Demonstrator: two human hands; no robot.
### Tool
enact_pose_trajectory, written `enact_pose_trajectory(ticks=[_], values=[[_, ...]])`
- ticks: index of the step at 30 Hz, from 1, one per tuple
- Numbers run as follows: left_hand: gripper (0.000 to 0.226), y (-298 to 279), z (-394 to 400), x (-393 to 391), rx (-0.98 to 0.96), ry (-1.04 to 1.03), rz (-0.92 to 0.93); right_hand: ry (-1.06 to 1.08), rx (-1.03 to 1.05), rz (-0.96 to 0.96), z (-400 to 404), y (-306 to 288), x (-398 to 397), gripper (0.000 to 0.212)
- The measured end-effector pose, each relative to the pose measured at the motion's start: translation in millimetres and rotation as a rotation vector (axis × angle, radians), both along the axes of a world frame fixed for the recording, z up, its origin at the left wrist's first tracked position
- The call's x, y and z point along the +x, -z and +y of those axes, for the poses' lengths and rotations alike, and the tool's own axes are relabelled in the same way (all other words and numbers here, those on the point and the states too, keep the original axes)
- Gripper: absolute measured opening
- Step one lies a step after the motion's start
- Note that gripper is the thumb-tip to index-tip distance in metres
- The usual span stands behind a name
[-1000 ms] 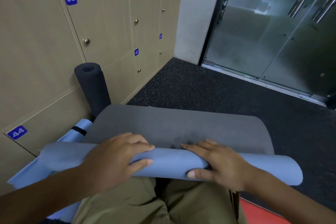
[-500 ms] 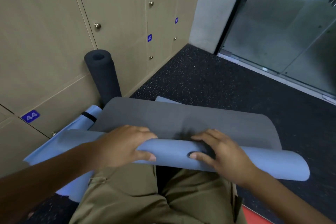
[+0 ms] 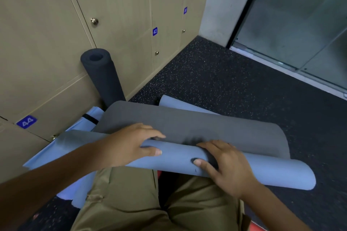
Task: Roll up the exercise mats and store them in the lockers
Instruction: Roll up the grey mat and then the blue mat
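A blue-and-grey exercise mat (image 3: 187, 124) lies across my knees, its near end wound into a blue roll (image 3: 262, 174). My left hand (image 3: 129, 144) grips the roll left of its middle, fingers over the top and thumb on the near side. My right hand (image 3: 227, 165) grips the roll to the right in the same way. The grey inner face stretches away from the roll toward the lockers. A dark rolled mat (image 3: 101, 75) stands upright against the beige lockers (image 3: 47, 43). A light blue mat with a black strap (image 3: 90, 118) lies underneath, by the lockers.
Locker doors numbered 44 (image 3: 26, 122) and 42 (image 3: 155, 31) are closed, with round knobs. Black speckled rubber floor (image 3: 225, 84) spreads ahead. A glass door (image 3: 300, 24) and grey pillar (image 3: 221, 5) stand at the right. A red mat edge (image 3: 257, 227) shows under my legs.
The view has tilted down and left. Both hands have kept their hold on the roll, and another blue mat's corner now shows beyond the grey face.
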State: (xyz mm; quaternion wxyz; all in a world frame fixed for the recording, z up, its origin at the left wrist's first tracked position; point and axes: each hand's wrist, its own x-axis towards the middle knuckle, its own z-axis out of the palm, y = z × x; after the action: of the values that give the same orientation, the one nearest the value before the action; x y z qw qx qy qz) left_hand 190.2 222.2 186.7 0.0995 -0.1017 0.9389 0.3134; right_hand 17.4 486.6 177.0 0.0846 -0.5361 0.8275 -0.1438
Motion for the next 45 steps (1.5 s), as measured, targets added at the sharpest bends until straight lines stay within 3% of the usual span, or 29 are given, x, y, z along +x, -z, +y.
enact_pose_trajectory(ticks=[2, 5, 10, 13, 19, 25, 29, 32, 34, 39, 45], values=[[0.044, 1.4, 6.7, 2.9, -0.011, -0.043, 0.161, 0.011, 0.048, -0.103, -5.9, -4.1, -10.5, 0.064], [0.038, 5.9, 24.3, 10.8, -0.196, -0.087, 0.351, 0.017, 0.11, -0.269, -14.3, -5.8, -26.9, 0.067], [0.067, 18.5, 36.2, 15.8, -0.434, -0.029, 0.339, -0.005, 0.137, -0.35, -26.2, -0.9, -44.7, 0.06], [0.07, 18.4, 31.0, 8.6, -0.464, -0.005, 0.333, -0.002, 0.149, -0.355, -31.6, 0.5, -51.4, 0.06], [0.072, 10.3, 16.7, -10.8, -0.312, 0.006, 0.216, 0.026, -0.064, -0.149, -20.6, -1.3, -42.9, 0.054], [0.069, -0.3, -2.7, -39.6, -0.085, -0.017, 0.007, 0.105, -0.106, 0.081, -3.4, 4.4, -37.0, 0.055], [0.062, -1.5, -10.1, -57.5, 0.015, -0.019, -0.091, 0.134, -0.103, 0.095, -0.9, 11.2, -41.3, 0.055], [0.07, 0.5, -9.0, -62.8, 0.014, -0.047, -0.099, 0.146, -0.102, 0.052, -3.9, 14.2, -50.0, 0.056], [0.073, 3.0, -2.9, -62.8, -0.046, -0.086, 0.008, 0.15, -0.078, 0.014, -8.0, 12.8, -58.4, 0.058], [0.035, 9.8, 25.5, -59.0, -0.244, -0.112, 0.433, 0.129, 0.09, -0.153, -24.9, 3.0, -83.4, 0.062], [0.058, 24.2, 39.4, -60.3, -0.501, -0.071, 0.458, 0.126, 0.254, -0.336, -40.5, -3.5, -107.9, 0.047]])
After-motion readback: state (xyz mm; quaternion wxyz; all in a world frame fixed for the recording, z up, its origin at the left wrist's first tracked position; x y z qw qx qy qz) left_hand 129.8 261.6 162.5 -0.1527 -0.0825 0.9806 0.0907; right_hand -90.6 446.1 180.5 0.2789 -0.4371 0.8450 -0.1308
